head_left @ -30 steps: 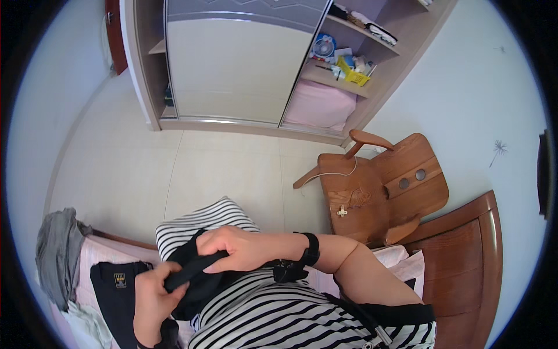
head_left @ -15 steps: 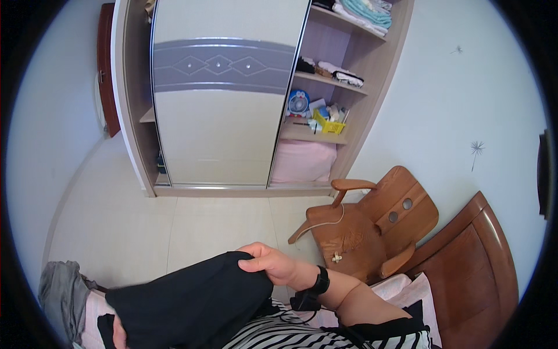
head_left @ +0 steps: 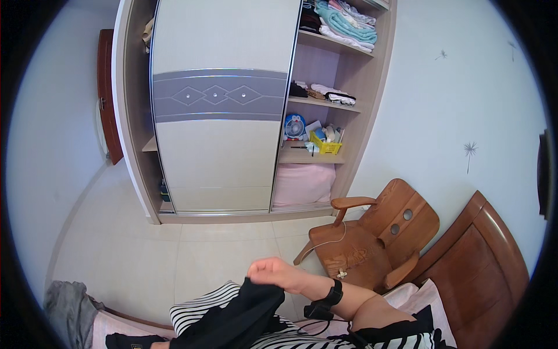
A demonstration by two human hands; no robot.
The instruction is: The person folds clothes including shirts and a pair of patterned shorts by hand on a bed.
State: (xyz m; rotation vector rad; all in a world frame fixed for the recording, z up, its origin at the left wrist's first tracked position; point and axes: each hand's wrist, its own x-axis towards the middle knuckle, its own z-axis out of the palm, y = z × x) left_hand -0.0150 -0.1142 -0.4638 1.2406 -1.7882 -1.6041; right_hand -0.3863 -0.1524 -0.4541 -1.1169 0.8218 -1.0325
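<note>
My right hand (head_left: 272, 273) is closed on the upper edge of a black cloth garment (head_left: 241, 314), which hangs in folds over my black-and-white striped clothing (head_left: 206, 299). What kind of garment it is, I cannot tell. Only a sliver of my left hand (head_left: 160, 345) shows at the lower edge, between that garment and a second dark piece of cloth (head_left: 131, 341) with a small label. Its fingers are out of sight. A black band with a small box (head_left: 325, 302) circles my right wrist.
Pink bedding (head_left: 116, 328) lies below, with a grey cloth (head_left: 70, 311) at the left. A wooden armchair (head_left: 354, 250) stands to the right, beside a brown headboard (head_left: 479, 262). Ahead is a sliding-door wardrobe (head_left: 218, 157) with folded cloths and a yellow basket (head_left: 328, 145) on its shelves.
The black garment was stretched wide between both hands; now it hangs bunched and narrower from my right hand. My left hand has dropped mostly out of view. The view has tilted up.
</note>
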